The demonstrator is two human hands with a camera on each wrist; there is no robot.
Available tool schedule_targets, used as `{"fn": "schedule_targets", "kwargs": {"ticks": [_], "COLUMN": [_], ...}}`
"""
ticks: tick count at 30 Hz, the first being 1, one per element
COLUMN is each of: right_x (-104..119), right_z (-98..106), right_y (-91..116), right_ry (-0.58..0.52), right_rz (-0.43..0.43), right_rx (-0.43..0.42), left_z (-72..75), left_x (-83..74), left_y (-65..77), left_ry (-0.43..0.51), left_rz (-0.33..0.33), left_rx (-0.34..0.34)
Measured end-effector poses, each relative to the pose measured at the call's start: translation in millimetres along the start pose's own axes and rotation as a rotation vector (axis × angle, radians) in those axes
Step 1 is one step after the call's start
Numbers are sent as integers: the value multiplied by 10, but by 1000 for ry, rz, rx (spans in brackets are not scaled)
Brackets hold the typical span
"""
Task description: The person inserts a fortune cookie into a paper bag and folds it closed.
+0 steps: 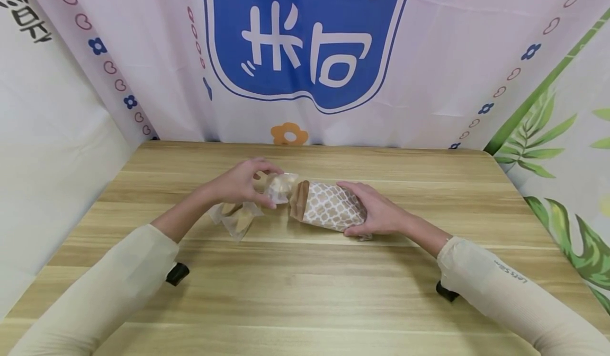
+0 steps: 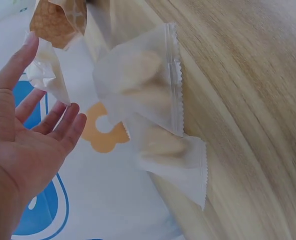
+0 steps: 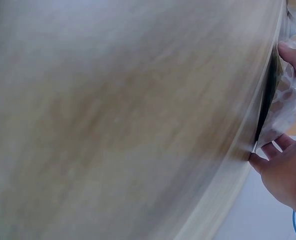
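My left hand (image 1: 242,182) spans a small translucent wrapped packet (image 1: 283,186) with pale contents, thumb on one edge and fingers on the other. The packet lies at the folded brown end of a paper bag (image 1: 332,205) with a white lattice pattern. Lying on its side, the bag is held by my right hand (image 1: 380,211) around its far right end. In the left wrist view, two more frosted packets, an upper packet (image 2: 138,82) and a lower packet (image 2: 170,152), lie beside the left hand, each with tan pieces inside. Whatever the bag contains is hidden.
The wood-grain table (image 1: 305,292) extends on all sides of the bag. A printed curtain (image 1: 429,80) hangs along its back edge. Black bands, a left band (image 1: 178,274) and a right band (image 1: 447,291), show under the sleeves.
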State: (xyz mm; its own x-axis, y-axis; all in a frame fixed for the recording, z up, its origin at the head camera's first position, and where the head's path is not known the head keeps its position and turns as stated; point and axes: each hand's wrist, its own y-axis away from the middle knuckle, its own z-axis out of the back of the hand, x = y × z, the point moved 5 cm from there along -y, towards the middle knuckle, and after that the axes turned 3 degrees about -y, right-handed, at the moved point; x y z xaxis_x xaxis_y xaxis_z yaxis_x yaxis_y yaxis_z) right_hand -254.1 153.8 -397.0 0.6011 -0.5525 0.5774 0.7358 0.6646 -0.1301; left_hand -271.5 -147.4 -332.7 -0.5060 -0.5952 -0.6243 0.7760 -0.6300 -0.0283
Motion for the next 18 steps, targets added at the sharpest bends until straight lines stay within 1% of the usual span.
{"fn": "schedule_targets", "kwargs": {"ticks": [5,13,15,18], "right_x": [12,7,9,11], "right_z": [1,7,9,10], "right_y": [-4,-7,-7,-3], "right_ry": [-2,-7,-9,-16], "right_rz": [3,-1,0,0], "right_rx": [3,5,5,5], "left_z": [-8,-97,-117,-150], "left_x": [-52,-155,-175,-193], "left_y": [16,9,-9,-39], "left_ry": [6,-2,-12,-37], "left_rz": [-7,-56,-60,-49], "left_rx": [-1,47,55,66]}}
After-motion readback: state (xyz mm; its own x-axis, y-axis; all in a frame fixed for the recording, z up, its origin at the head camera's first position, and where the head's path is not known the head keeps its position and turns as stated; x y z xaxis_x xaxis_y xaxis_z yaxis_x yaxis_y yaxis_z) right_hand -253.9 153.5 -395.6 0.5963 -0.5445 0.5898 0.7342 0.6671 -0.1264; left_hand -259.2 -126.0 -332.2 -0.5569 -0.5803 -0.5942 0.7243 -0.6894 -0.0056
